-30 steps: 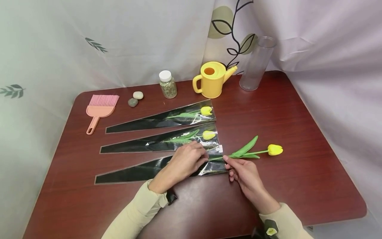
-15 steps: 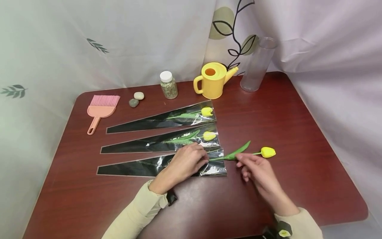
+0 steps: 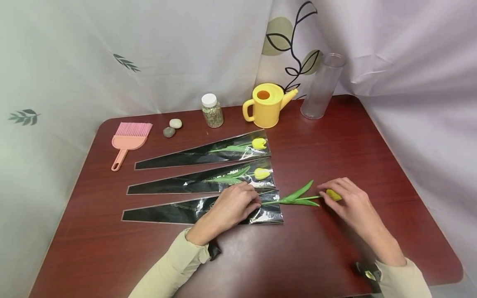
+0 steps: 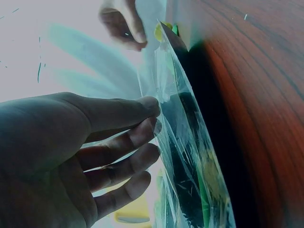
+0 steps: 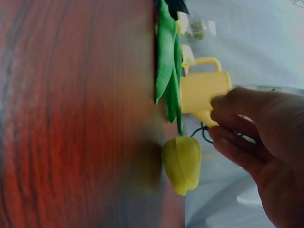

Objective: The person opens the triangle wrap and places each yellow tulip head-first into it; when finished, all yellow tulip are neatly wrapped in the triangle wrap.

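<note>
In the head view three long, tapered flower sleeves with black backs and clear fronts lie side by side. My left hand (image 3: pixel 236 203) pinches the clear film of the nearest sleeve (image 3: pixel 164 213) near its wide end; the left wrist view shows thumb and index fingertips meeting at the film (image 4: pixel 178 123). A yellow tulip (image 3: pixel 298 199) lies with its stem end inside that sleeve, its leaves and bloom outside. Over the bloom hovers my right hand (image 3: pixel 350 200), fingers loosely bent. In the right wrist view, the fingertips are apart from the yellow bloom (image 5: pixel 182 164).
Yellow tulips lie inside the middle sleeve (image 3: pixel 156 186) and far sleeve (image 3: pixel 167 160). Along the back stand a white-capped jar (image 3: pixel 213 114), a yellow watering can (image 3: pixel 266 109) and a clear cylinder vase (image 3: pixel 322 89). Two stones (image 3: pixel 169 132) and a pink brush (image 3: pixel 128 142) lie at left.
My right hand has let go of the tulip's lower stem and moved right to the bloom. The tulip has shifted left, farther into the nearest sleeve. My left hand stays at the film.
</note>
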The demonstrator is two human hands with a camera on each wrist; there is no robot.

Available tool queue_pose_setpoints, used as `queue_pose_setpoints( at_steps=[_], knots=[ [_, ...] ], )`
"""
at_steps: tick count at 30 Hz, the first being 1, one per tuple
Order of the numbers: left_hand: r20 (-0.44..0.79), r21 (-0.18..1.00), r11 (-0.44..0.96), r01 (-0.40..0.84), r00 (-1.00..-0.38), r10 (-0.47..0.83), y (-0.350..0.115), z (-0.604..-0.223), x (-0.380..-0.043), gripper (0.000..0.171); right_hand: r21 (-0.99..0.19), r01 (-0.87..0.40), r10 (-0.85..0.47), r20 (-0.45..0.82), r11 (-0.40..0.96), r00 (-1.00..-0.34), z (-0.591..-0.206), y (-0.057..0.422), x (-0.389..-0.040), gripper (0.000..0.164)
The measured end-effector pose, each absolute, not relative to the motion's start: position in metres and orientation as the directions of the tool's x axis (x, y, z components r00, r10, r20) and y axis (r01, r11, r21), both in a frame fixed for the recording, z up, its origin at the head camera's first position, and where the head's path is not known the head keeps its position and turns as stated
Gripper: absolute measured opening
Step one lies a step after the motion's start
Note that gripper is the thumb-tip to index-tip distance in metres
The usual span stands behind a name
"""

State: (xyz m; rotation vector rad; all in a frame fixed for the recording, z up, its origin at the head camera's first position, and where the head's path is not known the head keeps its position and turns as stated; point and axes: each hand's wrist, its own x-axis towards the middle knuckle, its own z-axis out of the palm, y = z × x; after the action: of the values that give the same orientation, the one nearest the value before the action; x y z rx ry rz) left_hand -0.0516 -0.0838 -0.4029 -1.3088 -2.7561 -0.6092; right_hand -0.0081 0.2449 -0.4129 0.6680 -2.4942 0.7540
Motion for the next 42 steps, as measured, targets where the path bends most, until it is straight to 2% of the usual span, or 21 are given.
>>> queue_pose_setpoints(
  at_steps=[3,7,10,14,19,23,27,32,42],
  knots=[
    [0.184,0.334,0.573,0.748,-0.648,0.739,-0.084,-0.403,-0.052,0.005,-0.328,-0.631,-0.418,0.527,0.703,-0.740,-0.419,0.246,-0.012,0.015],
    [0.179,0.336,0.577,0.745,-0.652,0.737,-0.084,-0.403,-0.052,0.005,-0.284,-0.653,-0.490,0.473,0.702,-0.733,-0.423,0.246,-0.014,0.046],
    [0.181,0.335,0.578,0.744,-0.653,0.736,-0.085,-0.403,-0.052,0.006,-0.265,-0.678,-0.527,0.463,0.685,-0.713,-0.424,0.245,-0.016,0.053],
    [0.181,0.333,0.578,0.745,-0.652,0.736,-0.085,-0.403,-0.052,0.006,-0.256,-0.718,-0.561,0.478,0.647,-0.676,-0.424,0.244,-0.019,0.053],
    [0.204,0.332,0.570,0.752,-0.647,0.735,-0.085,-0.402,-0.054,0.006,-0.279,-0.732,-0.562,0.491,0.621,-0.665,-0.419,0.243,-0.022,0.048],
    [0.235,0.344,0.553,0.759,-0.640,0.732,-0.084,-0.401,-0.054,0.005,-0.340,-0.730,-0.569,0.464,0.593,-0.679,-0.416,0.239,-0.023,0.037],
    [0.258,0.360,0.534,0.765,-0.632,0.731,-0.083,-0.401,-0.054,0.004,-0.402,-0.724,-0.595,0.414,0.560,-0.689,-0.416,0.228,-0.024,0.008],
    [0.283,0.373,0.519,0.769,-0.626,0.726,-0.081,-0.400,-0.053,0.004,-0.476,-0.713,-0.618,0.370,0.515,-0.694,-0.418,0.210,-0.027,0.024],
    [0.296,0.360,0.509,0.782,-0.613,0.733,-0.078,-0.397,-0.051,0.004,-0.724,-0.572,-0.614,0.261,0.386,-0.745,-0.424,0.188,-0.033,0.025]
  ],
)
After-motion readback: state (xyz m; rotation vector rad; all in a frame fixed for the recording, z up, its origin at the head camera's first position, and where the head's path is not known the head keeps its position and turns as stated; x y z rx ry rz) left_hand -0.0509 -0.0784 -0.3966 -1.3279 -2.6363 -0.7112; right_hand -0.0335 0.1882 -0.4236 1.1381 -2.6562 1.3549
